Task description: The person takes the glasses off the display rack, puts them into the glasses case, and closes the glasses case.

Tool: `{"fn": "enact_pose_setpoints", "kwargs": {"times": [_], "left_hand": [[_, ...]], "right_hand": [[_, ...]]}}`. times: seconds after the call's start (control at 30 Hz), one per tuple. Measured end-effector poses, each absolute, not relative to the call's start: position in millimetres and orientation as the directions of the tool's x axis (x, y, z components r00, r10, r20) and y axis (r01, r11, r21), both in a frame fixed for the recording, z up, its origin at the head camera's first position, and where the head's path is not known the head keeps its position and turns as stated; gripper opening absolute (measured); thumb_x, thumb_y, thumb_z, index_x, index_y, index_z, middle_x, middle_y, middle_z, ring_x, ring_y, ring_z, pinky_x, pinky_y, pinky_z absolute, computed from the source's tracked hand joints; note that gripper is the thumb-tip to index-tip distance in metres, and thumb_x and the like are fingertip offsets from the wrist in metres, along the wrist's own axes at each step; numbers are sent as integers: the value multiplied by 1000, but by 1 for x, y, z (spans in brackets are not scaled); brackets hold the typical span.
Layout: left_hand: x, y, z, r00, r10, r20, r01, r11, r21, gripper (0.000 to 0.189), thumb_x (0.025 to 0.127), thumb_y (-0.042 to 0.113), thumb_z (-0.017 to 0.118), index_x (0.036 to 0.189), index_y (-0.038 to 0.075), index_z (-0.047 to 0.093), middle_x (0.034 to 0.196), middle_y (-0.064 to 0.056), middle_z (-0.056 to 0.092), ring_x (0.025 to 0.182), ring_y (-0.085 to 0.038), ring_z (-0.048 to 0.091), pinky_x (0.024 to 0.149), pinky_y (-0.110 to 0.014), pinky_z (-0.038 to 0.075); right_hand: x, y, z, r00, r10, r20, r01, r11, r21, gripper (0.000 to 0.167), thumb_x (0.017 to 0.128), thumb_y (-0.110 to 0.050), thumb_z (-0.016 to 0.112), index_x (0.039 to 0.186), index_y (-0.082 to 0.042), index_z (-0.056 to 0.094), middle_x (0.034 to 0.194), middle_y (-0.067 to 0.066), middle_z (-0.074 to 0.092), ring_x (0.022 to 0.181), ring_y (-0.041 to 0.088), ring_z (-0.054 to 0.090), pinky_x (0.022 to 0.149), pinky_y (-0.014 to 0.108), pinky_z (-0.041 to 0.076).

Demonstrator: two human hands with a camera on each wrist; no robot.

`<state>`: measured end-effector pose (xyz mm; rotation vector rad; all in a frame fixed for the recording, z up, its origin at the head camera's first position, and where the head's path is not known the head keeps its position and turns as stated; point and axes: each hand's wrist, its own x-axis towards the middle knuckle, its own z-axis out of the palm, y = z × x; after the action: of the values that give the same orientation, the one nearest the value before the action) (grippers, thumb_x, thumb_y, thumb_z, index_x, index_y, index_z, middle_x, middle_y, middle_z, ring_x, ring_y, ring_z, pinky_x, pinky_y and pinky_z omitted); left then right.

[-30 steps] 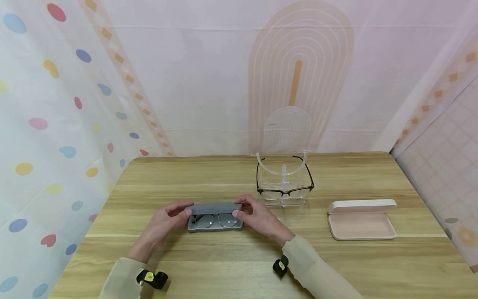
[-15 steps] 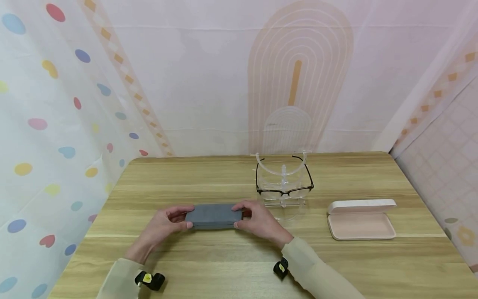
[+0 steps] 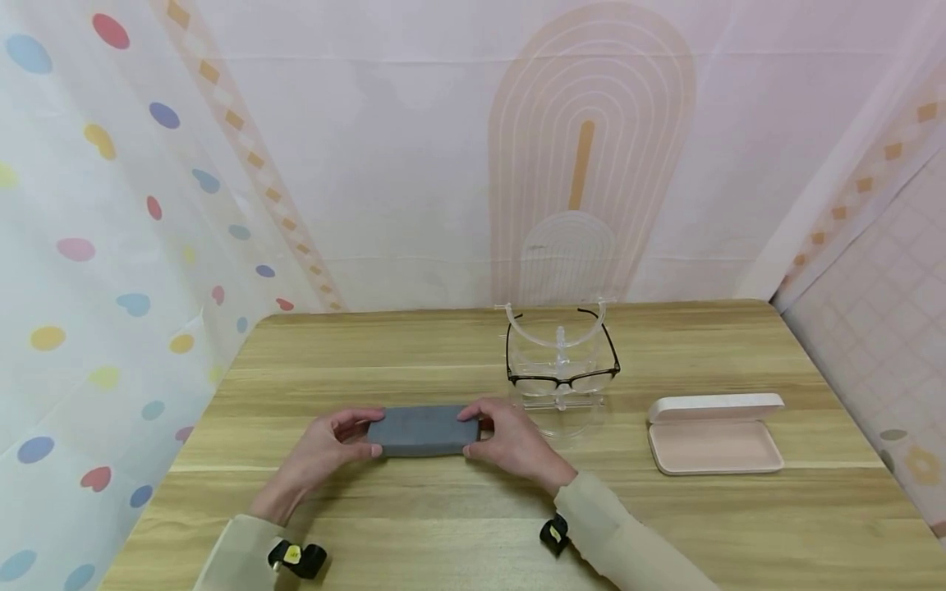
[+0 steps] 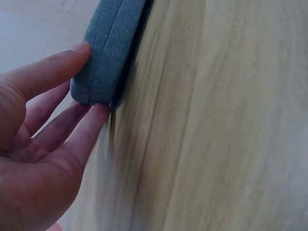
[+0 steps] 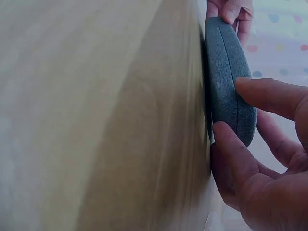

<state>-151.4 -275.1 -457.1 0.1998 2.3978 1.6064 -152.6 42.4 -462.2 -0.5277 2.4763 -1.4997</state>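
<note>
Clearly, left hand [image 3: 319,450] and right hand [image 3: 512,439] grip opposite ends of closed grey case [image 3: 424,430]. Pink case [image 3: 715,448] open, well apart.

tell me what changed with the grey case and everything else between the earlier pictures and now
The lid of the grey case swung down toward the near side, so the case is shut and the glasses seen inside are hidden. The left hand and right hand followed it down, letting nothing go. The black-framed glasses, clear stand and open pale case stayed put.
</note>
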Motion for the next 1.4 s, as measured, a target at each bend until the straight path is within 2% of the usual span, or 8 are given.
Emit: {"fn": "enact_pose_setpoints", "kwargs": {"times": [0.37, 0.47, 0.57, 0.67, 0.87, 1.07, 1.23, 1.4], "left_hand": [[-145, -271, -452, -958, 248, -146, -43, 380, 924, 51, 89, 0, 75, 135, -6, 57, 152, -26, 46, 143, -45, 40, 103, -18, 46], [-142, -271, -452, -967, 215, -139, -49, 377, 925, 52, 94, 4, 71, 141, -7, 52, 152, -27, 47, 144, -44, 40, 99, -15, 45], [-136, -268, -450, -985, 141, -99, -35, 400, 916, 49, 99, 9, 69, 143, -6, 52, 149, -25, 51, 140, -41, 46, 96, -12, 45], [-130, -261, -446, -999, 45, -26, -3, 439, 899, 41, 102, 13, 67, 138, -4, 57, 141, -22, 60, 129, -28, 58, 93, -10, 46], [-119, -243, -437, -990, -80, 120, 75, 420, 905, 28, 103, 13, 66, 126, -3, 66, 123, -20, 70, 103, 1, 65, 88, -9, 50], [-110, -225, -429, -975, -101, 199, 155, 335, 929, 23, 103, 6, 64, 122, -7, 67, 117, -20, 73, 103, -8, 69, 85, -13, 53], [-106, -210, -423, -967, -100, 236, 199, 284, 938, 19, 101, 1, 64, 119, -6, 68, 112, -16, 75, 103, -10, 70, 87, -15, 54], [-102, -197, -418, -960, -51, 275, 253, 258, 932, 20, 100, -3, 63, 119, -7, 67, 114, -18, 73, 106, -9, 70, 89, -16, 54]], "right_hand": [[-147, 42, -457, -892, -449, 45, -274, 458, -846, 39, 90, -11, 76, 128, -11, 70, 133, 8, 64, 104, 21, 59, 85, 30, 52], [-141, 45, -453, -878, -476, 56, -306, 467, -830, 41, 96, -18, 71, 136, -7, 65, 145, 16, 57, 122, 29, 59, 99, 41, 52], [-134, 46, -450, -873, -485, 53, -323, 493, -808, 46, 101, -28, 65, 142, -8, 61, 156, 20, 46, 142, 35, 45, 116, 53, 39], [-128, 48, -445, -876, -480, 55, -330, 511, -794, 48, 102, -34, 62, 144, -10, 59, 159, 19, 42, 147, 36, 38, 119, 60, 32], [-118, 52, -431, -890, -443, 104, -340, 496, -799, 45, 104, -38, 59, 143, -14, 61, 155, 10, 50, 140, 33, 49, 115, 59, 36], [-107, 61, -417, -899, -398, 182, -364, 447, -817, 40, 106, -42, 57, 137, -19, 66, 143, -1, 61, 126, 23, 61, 101, 47, 52], [-99, 71, -410, -871, -366, 326, -471, 439, -765, 29, 107, -36, 57, 130, -23, 69, 132, -9, 67, 127, 10, 59, 104, 41, 52], [-92, 82, -405, -827, -337, 450, -561, 436, -704, 23, 106, -28, 61, 125, -20, 71, 128, -11, 68, 124, 11, 61, 103, 41, 53]]}}
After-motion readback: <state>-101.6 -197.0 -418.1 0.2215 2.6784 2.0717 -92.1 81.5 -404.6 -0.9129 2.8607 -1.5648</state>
